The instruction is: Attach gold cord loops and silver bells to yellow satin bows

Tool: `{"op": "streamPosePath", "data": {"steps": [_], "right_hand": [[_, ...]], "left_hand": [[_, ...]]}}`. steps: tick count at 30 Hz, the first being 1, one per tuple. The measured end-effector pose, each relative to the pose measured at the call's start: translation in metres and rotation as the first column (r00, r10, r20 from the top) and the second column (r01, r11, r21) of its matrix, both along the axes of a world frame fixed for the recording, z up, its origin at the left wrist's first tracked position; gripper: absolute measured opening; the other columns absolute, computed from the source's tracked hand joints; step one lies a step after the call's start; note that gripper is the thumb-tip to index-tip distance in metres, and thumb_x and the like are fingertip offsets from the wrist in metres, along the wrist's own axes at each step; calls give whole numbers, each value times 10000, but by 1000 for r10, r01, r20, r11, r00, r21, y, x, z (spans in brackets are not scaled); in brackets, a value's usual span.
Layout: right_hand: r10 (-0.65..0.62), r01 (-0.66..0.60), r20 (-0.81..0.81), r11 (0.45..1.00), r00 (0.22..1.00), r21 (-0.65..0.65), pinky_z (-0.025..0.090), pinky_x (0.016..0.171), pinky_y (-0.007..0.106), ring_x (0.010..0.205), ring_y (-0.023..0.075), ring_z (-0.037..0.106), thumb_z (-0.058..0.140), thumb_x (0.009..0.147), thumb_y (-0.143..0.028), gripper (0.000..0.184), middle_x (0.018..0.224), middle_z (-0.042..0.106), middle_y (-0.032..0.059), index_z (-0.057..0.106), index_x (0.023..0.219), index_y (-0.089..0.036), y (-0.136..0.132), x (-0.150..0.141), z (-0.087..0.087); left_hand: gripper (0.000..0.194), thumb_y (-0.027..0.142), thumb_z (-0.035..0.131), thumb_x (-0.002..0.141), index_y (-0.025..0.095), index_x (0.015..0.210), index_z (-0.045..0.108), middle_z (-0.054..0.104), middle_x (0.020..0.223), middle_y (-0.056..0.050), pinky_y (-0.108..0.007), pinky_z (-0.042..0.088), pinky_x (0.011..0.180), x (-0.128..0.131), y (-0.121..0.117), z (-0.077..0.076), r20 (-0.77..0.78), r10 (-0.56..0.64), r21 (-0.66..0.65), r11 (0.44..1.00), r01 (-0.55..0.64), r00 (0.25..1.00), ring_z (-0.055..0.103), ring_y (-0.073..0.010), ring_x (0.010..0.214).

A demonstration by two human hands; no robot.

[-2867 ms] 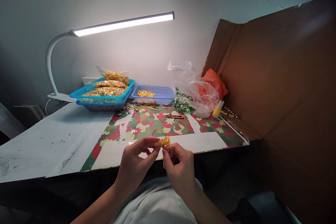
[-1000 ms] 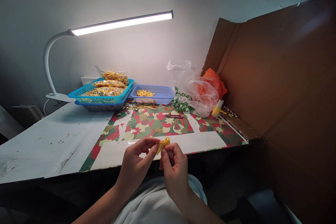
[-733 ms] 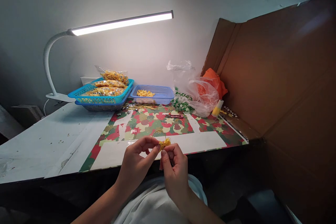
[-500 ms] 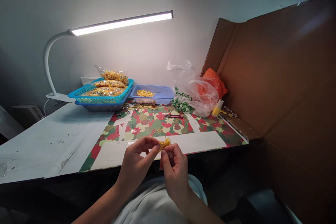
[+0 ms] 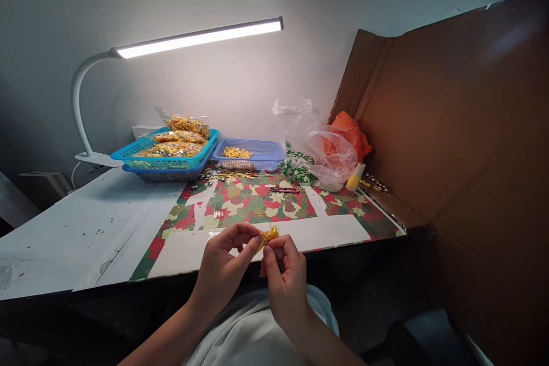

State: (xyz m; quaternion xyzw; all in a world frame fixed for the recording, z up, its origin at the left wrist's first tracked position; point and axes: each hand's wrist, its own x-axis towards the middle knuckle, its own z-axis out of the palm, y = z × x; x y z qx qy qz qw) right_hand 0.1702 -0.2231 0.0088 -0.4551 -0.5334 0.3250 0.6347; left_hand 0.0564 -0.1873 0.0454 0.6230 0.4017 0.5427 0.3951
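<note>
A small yellow ribbon bow [image 5: 269,235] with a thin gold loop above it sits between both my hands, just over the table's near edge. My left hand [image 5: 223,266] pinches the bow's left side with thumb and forefinger. My right hand [image 5: 283,274] is closed against its right side, fingertips pressed to the ribbon. Below them lies a table mat [image 5: 240,203] with a red, green and white pattern.
At the back stand turquoise baskets [image 5: 165,159] with bags of yellow pieces and a blue basket [image 5: 251,155] holding loose yellow pieces. Small red scissors [image 5: 285,189], gold ties [image 5: 234,174], plastic bags [image 5: 330,154] and a yellow spool [image 5: 355,178] lie nearby. A cardboard wall [image 5: 463,126] closes the right side. A desk lamp [image 5: 193,40] hangs overhead.
Both hands stay on the bow at the table edge. The right hand has shifted slightly left and closed tighter on the ribbon, and the bow has turned a little.
</note>
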Motion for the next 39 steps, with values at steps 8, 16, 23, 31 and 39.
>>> {"op": "streamPosePath", "data": {"steps": [8,16,23,31,39], "right_hand": [[9,-9,-26,1000,1000,-15,321,482,213,494,99,440,471,964,-349,206,560,478,-63,492,819,-204,0,-1,-2],[34,-37,-66,999,997,-32,305,451,203,461,93,425,488,947,-351,208,529,466,-68,490,799,-204,1,-2,1],[35,-40,-108,998,994,-39,311,443,197,455,93,429,502,934,-372,225,514,457,-72,485,782,-207,2,-2,2],[44,-51,-168,998,985,-37,327,458,199,468,92,425,515,933,-411,247,524,463,-73,495,800,-204,2,-4,1],[44,-53,-204,998,978,-36,351,480,205,493,97,442,519,934,-422,248,548,464,-70,497,815,-206,3,-6,0]], "left_hand": [[85,276,677,771,200,733,677,733,687,8,-234,503,582,0,0,-2,-42,17,53,999,-14,999,675,-162,636],[97,294,674,792,205,751,674,735,697,11,-248,513,616,-2,-1,-5,-85,47,87,995,-39,995,686,-168,657],[103,300,667,788,210,737,674,731,680,15,-256,512,610,0,-1,-4,-106,78,121,991,-66,991,680,-168,632],[92,283,653,794,215,733,669,720,666,21,-257,506,596,0,0,-7,-131,100,168,983,-77,986,668,-165,614],[83,269,628,815,221,755,658,717,674,27,-258,480,595,-1,-1,-10,-195,110,213,975,-68,975,641,-156,615]]}}
